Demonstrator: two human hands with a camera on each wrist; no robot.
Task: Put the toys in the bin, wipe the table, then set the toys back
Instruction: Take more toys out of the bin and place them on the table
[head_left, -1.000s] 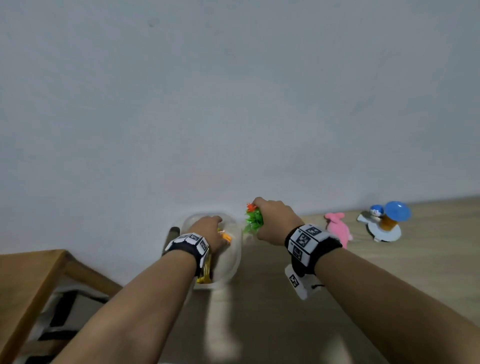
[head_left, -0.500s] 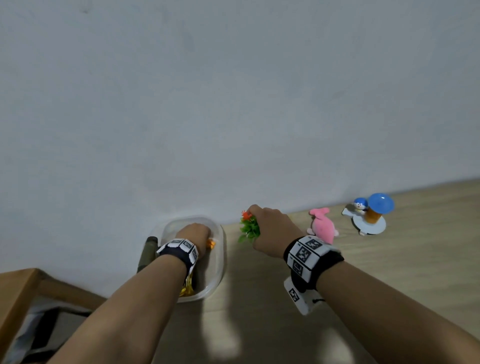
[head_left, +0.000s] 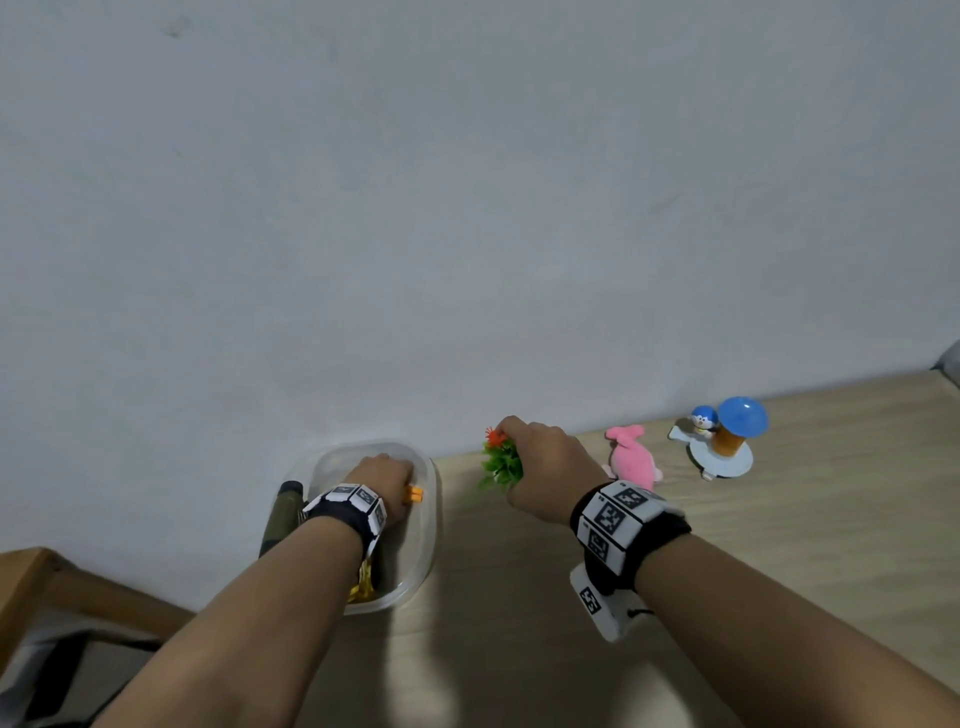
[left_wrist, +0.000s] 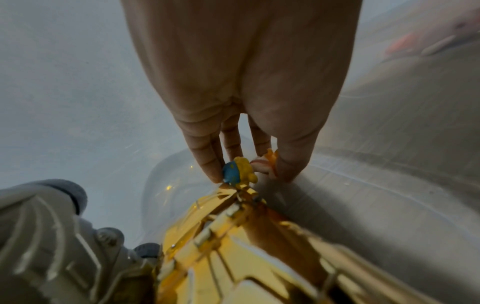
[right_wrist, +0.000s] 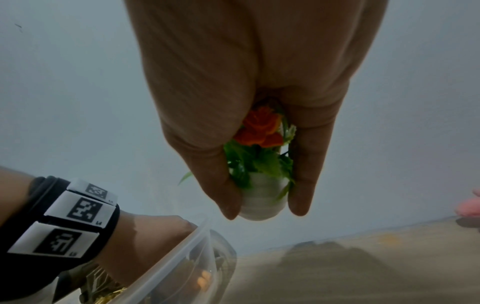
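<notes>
Pale grey wall runs behind a light wooden table (head_left: 779, 545), and along its foot the toys are spread out. At the left, the clear plastic bin (head_left: 423, 530) sits at the table's edge with the left hand (head_left: 382, 486) reaching down inside it; the left wrist view shows its fingertips (left_wrist: 207, 164) pinching a small yellow-and-blue figure (left_wrist: 239, 169), with a yellow toy vehicle (left_wrist: 233, 246) lying below. Just right of the bin, the right hand (head_left: 545, 467) grips a little potted plant (right_wrist: 259, 164) — green leaves, an orange flower, a ribbed white pot — with fingers and thumb curled round it, held clear of the tabletop. Further right a pink plush (head_left: 631, 460) and a blue figurine on a white base (head_left: 724, 441) stand on the table. Which stage this is I cannot tell. If the toys are going in, the plant must next cross over the rim and be let down gently — its leaves look soft and easily crushed.
</notes>
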